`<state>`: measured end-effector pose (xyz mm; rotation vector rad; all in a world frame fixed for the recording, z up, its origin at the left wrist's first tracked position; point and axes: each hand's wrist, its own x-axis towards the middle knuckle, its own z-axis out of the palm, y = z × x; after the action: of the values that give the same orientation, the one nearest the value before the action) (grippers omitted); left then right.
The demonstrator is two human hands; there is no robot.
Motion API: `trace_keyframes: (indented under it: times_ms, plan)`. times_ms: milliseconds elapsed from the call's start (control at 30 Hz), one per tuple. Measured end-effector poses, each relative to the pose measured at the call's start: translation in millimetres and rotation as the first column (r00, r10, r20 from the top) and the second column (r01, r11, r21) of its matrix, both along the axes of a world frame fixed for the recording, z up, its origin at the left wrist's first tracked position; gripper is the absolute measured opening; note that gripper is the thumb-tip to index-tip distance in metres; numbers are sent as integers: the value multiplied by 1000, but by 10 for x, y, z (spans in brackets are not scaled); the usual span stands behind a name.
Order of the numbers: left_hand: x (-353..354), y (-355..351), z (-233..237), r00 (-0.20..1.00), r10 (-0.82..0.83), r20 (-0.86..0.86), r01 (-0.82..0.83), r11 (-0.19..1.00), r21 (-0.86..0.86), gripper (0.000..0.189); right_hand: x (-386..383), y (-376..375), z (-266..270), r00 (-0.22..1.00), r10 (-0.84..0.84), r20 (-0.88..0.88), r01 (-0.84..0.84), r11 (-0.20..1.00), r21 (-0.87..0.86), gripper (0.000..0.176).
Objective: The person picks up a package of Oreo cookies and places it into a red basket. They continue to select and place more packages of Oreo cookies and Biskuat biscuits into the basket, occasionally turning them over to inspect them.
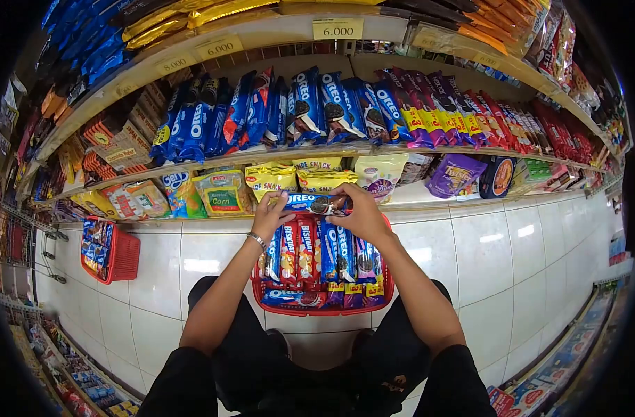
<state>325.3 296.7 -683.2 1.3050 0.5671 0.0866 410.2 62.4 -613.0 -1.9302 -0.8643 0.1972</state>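
Both my hands hold one blue Oreo pack (309,203) level, above the far end of a red basket (262,300). My left hand (267,221) grips its left end and wears a metal bracelet at the wrist. At the other end, the fingers of my right hand (359,214) close round the pack. Inside the basket stand red Biskuat packs (305,254), blue Oreo packs (342,254) and purple-yellow packs (354,295). Another Oreo pack (286,298) lies flat along the near side. The basket rests on the floor between my knees.
A second red basket (126,257) with blue packs stands on the floor at left. Ahead, a shelf (275,154) carries rows of Oreo packs and other biscuits. Yellow snack bags (270,177) sit on the lowest shelf, just beyond my hands. More stocked shelving (557,361) lines the lower right.
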Motion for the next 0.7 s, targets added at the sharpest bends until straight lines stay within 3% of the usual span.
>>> trace_keyframes:
  times_ms: [133, 200, 233, 333, 500, 700]
  plan:
    - [-22, -40, -4, 999, -9, 38, 13, 995, -103, 47, -83, 67, 38, 1000, -15, -9, 15, 1000, 7, 54]
    - [-13, -15, 3, 998, -8, 62, 16, 991, -134, 53, -180, 72, 244, 973, 85, -215, -94, 995, -31, 54]
    - [-19, -32, 25, 996, 58, 61, -47, 986, -162, 53, -216, 109, 129, 924, 176, -338, -124, 978, 170, 57]
    - [-48, -31, 18, 992, 120, 45, -110, 976, -187, 56, -272, 170, 96, 850, 213, -482, -93, 961, 261, 59]
    - [-57, 1, 36, 997, 51, 53, -43, 989, -143, 49, -137, 183, -26, 825, 266, -499, -135, 950, 283, 43]
    - [-83, -12, 91, 993, -26, 116, 25, 1000, 10, 54, -178, 195, -91, 848, 259, -463, -162, 958, 238, 43]
